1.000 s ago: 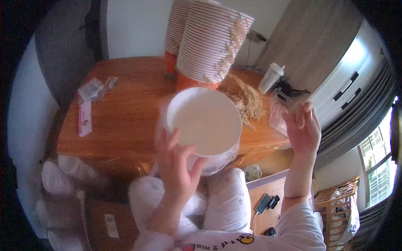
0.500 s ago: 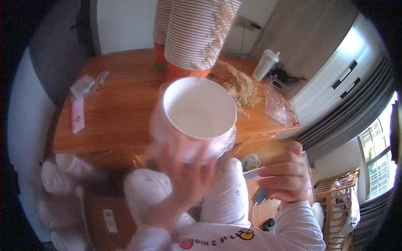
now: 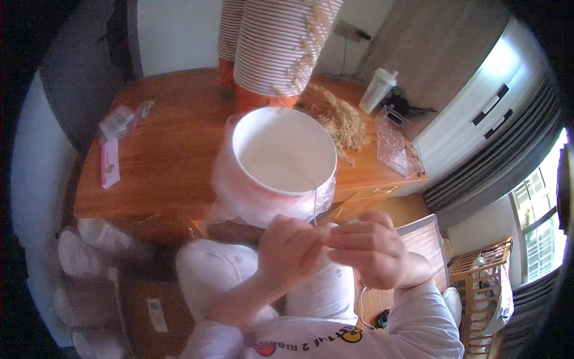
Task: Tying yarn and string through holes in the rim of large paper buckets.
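My left hand (image 3: 290, 248) and my right hand (image 3: 369, 248) meet fingertip to fingertip above my lap, both closed. A thin strand of twine (image 3: 315, 206) runs from their pinched fingers up across the rim of a large white paper tub (image 3: 239, 157). Facing me with its open mouth, the tub sits in clear plastic wrap (image 3: 224, 194) at the table's near edge, and neither hand grips it. What lies inside the fingers is mostly hidden. Behind it rises a tall stack of paper tubs (image 3: 272, 51), with tan twine ends along its side.
A heap of tan twine (image 3: 341, 122) lies on the wooden table (image 3: 161, 161). To its right are a lidded drink cup (image 3: 378, 90) and a clear box (image 3: 394, 146). Small plastic packets (image 3: 118, 122) and a pink-white card (image 3: 110, 163) lie at left. White wrapped tubs (image 3: 81, 254) stand lower left.
My left hand has come off the wrapped tub and moved down and right. My right hand has moved left to meet it. The thin strand now shows over the rim.
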A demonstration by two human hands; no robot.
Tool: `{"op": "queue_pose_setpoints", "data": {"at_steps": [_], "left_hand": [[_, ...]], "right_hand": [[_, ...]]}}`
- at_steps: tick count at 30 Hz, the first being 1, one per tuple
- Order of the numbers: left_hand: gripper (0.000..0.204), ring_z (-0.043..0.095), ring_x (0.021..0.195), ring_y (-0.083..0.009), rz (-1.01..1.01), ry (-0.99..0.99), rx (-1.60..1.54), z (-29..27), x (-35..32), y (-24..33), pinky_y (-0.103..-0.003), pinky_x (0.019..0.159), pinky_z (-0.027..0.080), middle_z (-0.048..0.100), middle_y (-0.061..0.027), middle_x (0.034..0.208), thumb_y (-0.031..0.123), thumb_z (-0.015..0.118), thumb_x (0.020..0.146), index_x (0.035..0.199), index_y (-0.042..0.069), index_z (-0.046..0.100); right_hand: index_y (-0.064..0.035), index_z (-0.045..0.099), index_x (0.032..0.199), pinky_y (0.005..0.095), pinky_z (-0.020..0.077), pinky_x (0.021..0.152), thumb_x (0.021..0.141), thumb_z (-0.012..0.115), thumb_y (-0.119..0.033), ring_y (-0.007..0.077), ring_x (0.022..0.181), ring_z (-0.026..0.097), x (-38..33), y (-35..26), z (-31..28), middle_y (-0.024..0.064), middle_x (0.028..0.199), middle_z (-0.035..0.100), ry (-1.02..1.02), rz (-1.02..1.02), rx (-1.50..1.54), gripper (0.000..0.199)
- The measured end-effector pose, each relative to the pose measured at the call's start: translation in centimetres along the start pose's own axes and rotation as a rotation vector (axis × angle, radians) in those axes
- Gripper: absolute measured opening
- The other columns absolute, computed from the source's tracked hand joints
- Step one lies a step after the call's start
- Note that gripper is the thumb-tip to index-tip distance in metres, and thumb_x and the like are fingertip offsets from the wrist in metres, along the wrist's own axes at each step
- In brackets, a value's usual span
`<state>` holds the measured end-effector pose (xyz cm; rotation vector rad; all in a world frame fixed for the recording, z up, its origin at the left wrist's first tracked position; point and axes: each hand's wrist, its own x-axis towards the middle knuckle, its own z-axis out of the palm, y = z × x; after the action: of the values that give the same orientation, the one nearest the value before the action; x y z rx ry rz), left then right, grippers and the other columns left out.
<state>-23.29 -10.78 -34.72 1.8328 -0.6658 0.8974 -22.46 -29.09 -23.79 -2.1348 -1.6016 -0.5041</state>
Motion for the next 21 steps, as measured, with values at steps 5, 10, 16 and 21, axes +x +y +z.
{"op": "queue_pose_setpoints", "data": {"at_steps": [5, 10, 16, 21], "left_hand": [[0.021, 0.057, 0.077, -0.0268, -0.068, 0.018, 0.099, -0.7, 0.5, -0.2, -0.038, 0.067, 0.046, 0.058, -0.0036, 0.081, 0.018, 0.075, 0.077, 0.097, 0.015, 0.067], [0.016, 0.058, 0.081, -0.0275, -0.112, 0.048, -0.056, -0.2, 0.8, 1.0, -0.04, 0.072, 0.046, 0.063, -0.0069, 0.087, 0.013, 0.075, 0.074, 0.088, 0.009, 0.069], [0.016, 0.058, 0.07, -0.0254, -0.091, 0.024, -0.113, -1.2, 0.5, 0.2, -0.038, 0.065, 0.046, 0.065, -0.0058, 0.082, 0.007, 0.075, 0.072, 0.088, 0.008, 0.071], [0.015, 0.055, 0.063, -0.0231, -0.119, 0.054, -0.076, -1.9, 0.9, 0.3, -0.034, 0.061, 0.043, 0.064, -0.0037, 0.072, 0.002, 0.074, 0.071, 0.085, 0.008, 0.072]], "right_hand": [[-0.0035, 0.065, 0.114, 0.0402, 0.0479, 0.09, 0.077, 0.067, -0.003, 0.0275, 0.107, 0.065, 0.1, 1.0, -0.1, 0.0122, 0.115, 0.068, 0.011, 0.052, 0.107, 0.037], [-0.0065, 0.056, 0.128, 0.0473, 0.0436, 0.099, 0.084, 0.067, -0.005, 0.0304, 0.116, 0.06, 0.9, 1.2, 0.9, 0.0131, 0.125, 0.063, -0.111, 0.189, 0.194, 0.045], [-0.0073, 0.06, 0.124, 0.0489, 0.0412, 0.102, 0.081, 0.073, -0.005, 0.03, 0.116, 0.061, 0.8, 2.0, 1.5, 0.0131, 0.122, 0.065, -0.019, 0.209, 0.228, 0.044], [-0.0053, 0.067, 0.109, 0.0462, 0.0453, 0.097, 0.075, 0.08, -0.005, 0.0287, 0.105, 0.066, 0.4, 2.3, 1.3, 0.0115, 0.107, 0.071, 0.079, 0.212, 0.23, 0.037]]}}
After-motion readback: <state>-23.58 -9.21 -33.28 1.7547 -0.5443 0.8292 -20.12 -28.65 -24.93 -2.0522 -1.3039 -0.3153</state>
